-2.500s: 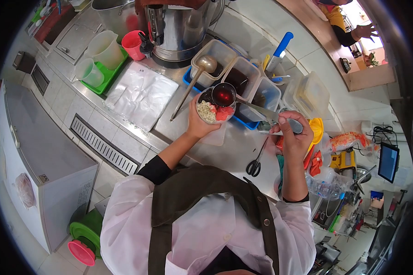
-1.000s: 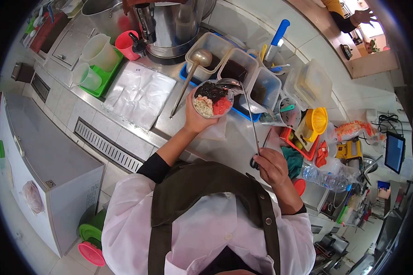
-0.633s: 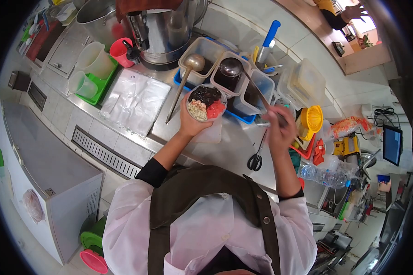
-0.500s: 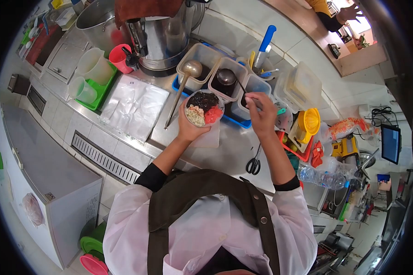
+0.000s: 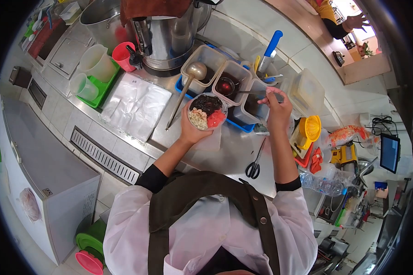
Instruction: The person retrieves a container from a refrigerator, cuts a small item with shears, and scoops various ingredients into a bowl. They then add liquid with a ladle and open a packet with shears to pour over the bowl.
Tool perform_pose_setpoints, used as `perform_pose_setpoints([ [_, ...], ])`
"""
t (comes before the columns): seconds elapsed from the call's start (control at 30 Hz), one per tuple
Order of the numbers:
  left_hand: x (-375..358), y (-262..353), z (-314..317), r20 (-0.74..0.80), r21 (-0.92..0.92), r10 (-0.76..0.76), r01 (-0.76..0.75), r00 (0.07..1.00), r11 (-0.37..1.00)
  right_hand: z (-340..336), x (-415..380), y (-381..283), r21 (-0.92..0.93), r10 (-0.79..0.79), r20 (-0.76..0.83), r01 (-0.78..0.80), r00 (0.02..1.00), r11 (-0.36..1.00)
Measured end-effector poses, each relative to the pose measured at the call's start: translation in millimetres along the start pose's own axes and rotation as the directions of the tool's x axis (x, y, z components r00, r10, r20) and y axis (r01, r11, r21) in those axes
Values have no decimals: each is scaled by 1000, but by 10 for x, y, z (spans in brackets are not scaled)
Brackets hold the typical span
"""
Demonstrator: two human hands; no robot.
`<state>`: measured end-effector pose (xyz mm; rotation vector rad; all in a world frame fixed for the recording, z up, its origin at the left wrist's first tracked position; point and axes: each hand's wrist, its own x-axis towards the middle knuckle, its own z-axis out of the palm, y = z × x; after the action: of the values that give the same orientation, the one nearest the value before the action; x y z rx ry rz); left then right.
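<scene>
My left hand (image 5: 193,127) is wrapped round a clear round cup (image 5: 208,112) holding dark jelly, red pieces and pale chopped bits. Between the fingers of my right hand (image 5: 278,107) is the handle of a ladle (image 5: 226,86), whose bowl rests in dark liquid inside the middle plastic container (image 5: 243,72). A second, long-handled ladle (image 5: 197,71) lies across the left container (image 5: 210,58). The right container (image 5: 256,108) stands close to my right hand, with dark contents. A blue tray (image 5: 244,126) is under the containers.
Plastic bags (image 5: 136,106) lie left of the cup, beside a green tray (image 5: 106,87) with pitchers. Behind stands a large metal dispenser (image 5: 163,43). Black scissors (image 5: 253,170) lie on the counter near my right forearm. Another person's hand (image 5: 356,21) shows at the top right.
My right hand has moved right, and the ladle's bowl has gone lower into the middle container, its handle now nearly level. The cup stays in my left hand.
</scene>
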<state>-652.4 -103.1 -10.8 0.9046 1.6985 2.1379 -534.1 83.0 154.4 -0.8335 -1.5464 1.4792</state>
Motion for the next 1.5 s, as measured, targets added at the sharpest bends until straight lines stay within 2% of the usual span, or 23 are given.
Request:
perform_pose_setpoints([
  [0.07,-2,0,-7,1,6,1,-1,1000,1000,-23,-23,-79,-78,-1,14,2,1000,997],
  [0.17,-4,-22,-6,1,-10,3,-3,1000,1000,-31,-92,-136,-148,-82,87,94,993,984],
  [0.27,-2,-15,-5,0,9,2,-2,1000,1000,37,-173,-214,-201,-140,88,156,986,967],
  [0.4,-14,-32,-4,-12,28,2,-1,1000,1000,-13,-139,-169,-156,-94,29,97,995,983],
  [0.47,-7,-31,-13,-13,43,11,-10,1000,999,-39,-100,-170,-83,-23,-48,19,999,996],
  [0.57,4,-8,-23,-5,77,18,-18,1000,997,-100,-79,-211,118,-1,-56,7,998,993],
  [0.77,-9,-18,-20,-7,87,6,-6,1000,996,-91,-408,-708,34,-12,-57,14,998,999],
  [0.87,-7,-29,-19,-8,85,8,-8,1000,996,-49,-652,-912,-100,11,-86,-19,996,995],
  [0.97,-7,-32,-10,-12,71,17,-17,1000,997,-149,-803,-829,-77,-35,4,36,999,996],
  [1.17,0,68,-50,45,98,-2,-3,999,995,-226,-1087,-690,-112,-258,198,283,946,952],
  [1.37,1,3,-9,-12,55,13,-13,1000,998,-247,-1218,-626,-164,-311,303,371,901,914],
  [1.5,-1,7,-14,-8,59,-3,3,1000,998,-218,-1262,-614,-159,-327,298,385,897,909],
])
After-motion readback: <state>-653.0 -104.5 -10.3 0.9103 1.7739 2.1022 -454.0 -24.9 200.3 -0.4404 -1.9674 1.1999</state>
